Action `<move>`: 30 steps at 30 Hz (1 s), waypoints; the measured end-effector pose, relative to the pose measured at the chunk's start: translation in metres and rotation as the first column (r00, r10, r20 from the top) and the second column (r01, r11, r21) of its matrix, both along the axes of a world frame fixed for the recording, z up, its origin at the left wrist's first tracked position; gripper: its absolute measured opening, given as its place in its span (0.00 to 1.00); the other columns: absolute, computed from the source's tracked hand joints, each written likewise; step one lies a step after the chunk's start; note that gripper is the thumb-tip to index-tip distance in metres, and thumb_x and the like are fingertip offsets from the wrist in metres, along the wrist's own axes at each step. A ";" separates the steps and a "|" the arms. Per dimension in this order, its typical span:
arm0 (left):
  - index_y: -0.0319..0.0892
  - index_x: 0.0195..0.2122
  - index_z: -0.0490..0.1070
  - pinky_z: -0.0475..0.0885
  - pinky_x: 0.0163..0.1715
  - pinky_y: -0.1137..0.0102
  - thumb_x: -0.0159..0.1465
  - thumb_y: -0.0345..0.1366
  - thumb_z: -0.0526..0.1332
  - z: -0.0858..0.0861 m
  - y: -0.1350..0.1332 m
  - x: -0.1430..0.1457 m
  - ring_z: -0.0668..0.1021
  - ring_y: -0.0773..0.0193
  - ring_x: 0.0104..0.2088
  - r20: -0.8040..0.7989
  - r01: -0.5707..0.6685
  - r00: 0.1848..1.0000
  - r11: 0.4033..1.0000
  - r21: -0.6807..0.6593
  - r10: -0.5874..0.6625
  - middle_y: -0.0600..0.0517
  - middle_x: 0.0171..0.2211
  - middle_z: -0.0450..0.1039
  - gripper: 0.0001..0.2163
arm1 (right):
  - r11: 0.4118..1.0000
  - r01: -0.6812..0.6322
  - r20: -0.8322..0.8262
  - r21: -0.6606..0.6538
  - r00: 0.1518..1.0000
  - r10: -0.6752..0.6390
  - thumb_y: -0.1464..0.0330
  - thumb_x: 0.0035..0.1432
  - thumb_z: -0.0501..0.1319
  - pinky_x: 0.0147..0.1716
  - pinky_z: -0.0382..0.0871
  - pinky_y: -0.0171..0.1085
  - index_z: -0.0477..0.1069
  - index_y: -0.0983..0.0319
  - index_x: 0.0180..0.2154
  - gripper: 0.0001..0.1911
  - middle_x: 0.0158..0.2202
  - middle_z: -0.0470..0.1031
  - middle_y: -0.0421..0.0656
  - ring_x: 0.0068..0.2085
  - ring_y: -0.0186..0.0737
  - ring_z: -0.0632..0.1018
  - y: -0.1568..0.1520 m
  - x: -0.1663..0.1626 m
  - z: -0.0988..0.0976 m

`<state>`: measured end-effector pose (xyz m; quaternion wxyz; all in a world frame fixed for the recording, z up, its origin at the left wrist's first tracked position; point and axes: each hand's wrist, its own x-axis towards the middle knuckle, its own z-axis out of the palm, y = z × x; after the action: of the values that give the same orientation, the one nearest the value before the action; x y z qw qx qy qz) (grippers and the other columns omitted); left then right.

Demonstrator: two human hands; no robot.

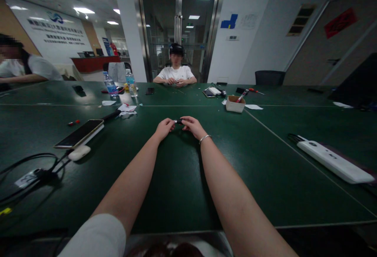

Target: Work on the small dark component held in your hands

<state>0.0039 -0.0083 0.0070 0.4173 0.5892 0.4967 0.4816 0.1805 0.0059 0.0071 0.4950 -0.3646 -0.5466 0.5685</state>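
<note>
My left hand (165, 128) and my right hand (192, 126) meet near the middle of the green table. Between their fingertips is a small black object with a silver end (178, 122), lying roughly level. The left fingers pinch the silver end and the right fingers close round the black part. It is too small and partly covered to tell its exact kind. A silver bracelet (205, 139) circles my right wrist.
On the left of the table (182, 194) lie a phone (79, 133), a white device (79, 153) and black cables. A white power strip (335, 160) is at right. Farther back stand a small box (235, 104) and water bottles (131, 83). Two people sit beyond.
</note>
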 end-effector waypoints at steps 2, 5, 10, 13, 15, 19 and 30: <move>0.39 0.27 0.68 0.65 0.24 0.73 0.57 0.49 0.58 0.000 0.000 0.000 0.71 0.69 0.23 0.014 -0.006 1.000 1.000 -0.020 0.007 0.52 0.24 0.70 0.15 | 1.000 -0.005 -0.002 0.009 1.000 0.005 0.70 0.48 0.67 0.23 0.67 0.28 0.74 0.61 0.37 0.11 0.30 0.75 0.38 0.20 0.25 0.72 0.000 0.000 0.000; 0.39 0.26 0.68 0.65 0.24 0.73 0.58 0.49 0.57 0.000 0.000 0.001 0.70 0.69 0.22 0.017 -0.018 1.000 1.000 -0.024 0.018 0.53 0.23 0.69 0.16 | 1.000 -0.017 0.002 0.025 1.000 0.017 0.70 0.48 0.67 0.23 0.67 0.28 0.74 0.61 0.38 0.12 0.29 0.75 0.37 0.21 0.26 0.72 0.001 0.001 -0.002; 0.39 0.27 0.68 0.65 0.24 0.72 0.59 0.48 0.56 0.000 0.000 0.001 0.70 0.69 0.22 0.031 -0.014 0.999 0.999 -0.030 0.015 0.52 0.23 0.69 0.15 | 0.999 -0.021 0.001 0.034 1.000 0.021 0.69 0.48 0.67 0.24 0.67 0.29 0.74 0.61 0.38 0.13 0.26 0.73 0.36 0.21 0.26 0.72 0.002 0.001 -0.003; 0.39 0.27 0.68 0.65 0.24 0.72 0.59 0.47 0.57 0.000 0.000 0.000 0.70 0.69 0.22 0.011 -0.003 1.000 1.000 -0.028 0.003 0.53 0.23 0.69 0.15 | 0.999 -0.022 0.005 0.031 1.000 0.022 0.69 0.48 0.67 0.24 0.68 0.29 0.74 0.61 0.39 0.13 0.27 0.73 0.36 0.21 0.26 0.72 0.001 0.001 -0.002; 0.39 0.29 0.68 0.64 0.23 0.72 0.58 0.48 0.57 -0.002 0.001 0.000 0.70 0.69 0.22 0.011 0.003 1.000 1.000 -0.023 -0.003 0.52 0.24 0.69 0.15 | 0.999 -0.018 0.005 0.028 1.000 0.018 0.69 0.48 0.67 0.24 0.68 0.29 0.74 0.61 0.39 0.13 0.27 0.73 0.36 0.21 0.26 0.72 0.000 0.001 -0.001; 0.39 0.28 0.69 0.63 0.23 0.72 0.60 0.52 0.54 -0.004 0.002 -0.002 0.69 0.69 0.22 -0.039 -0.003 0.999 1.000 -0.006 0.003 0.51 0.23 0.69 0.19 | 1.000 -0.019 -0.001 0.023 1.000 0.019 0.70 0.48 0.67 0.24 0.68 0.29 0.74 0.61 0.38 0.12 0.26 0.72 0.36 0.21 0.26 0.72 -0.001 0.000 0.000; 0.40 0.30 0.69 0.63 0.23 0.73 0.59 0.47 0.57 -0.002 0.000 0.001 0.69 0.69 0.22 -0.038 -0.009 0.999 1.000 -0.005 0.009 0.53 0.23 0.68 0.14 | 0.999 0.000 -0.012 0.034 1.000 0.000 0.68 0.46 0.68 0.23 0.68 0.29 0.74 0.61 0.37 0.13 0.27 0.74 0.36 0.20 0.25 0.72 0.000 0.000 -0.002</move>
<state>0.0051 -0.0087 0.0049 0.4072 0.5950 0.5084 0.4709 0.1808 0.0056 0.0054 0.5045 -0.3527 -0.5531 0.5615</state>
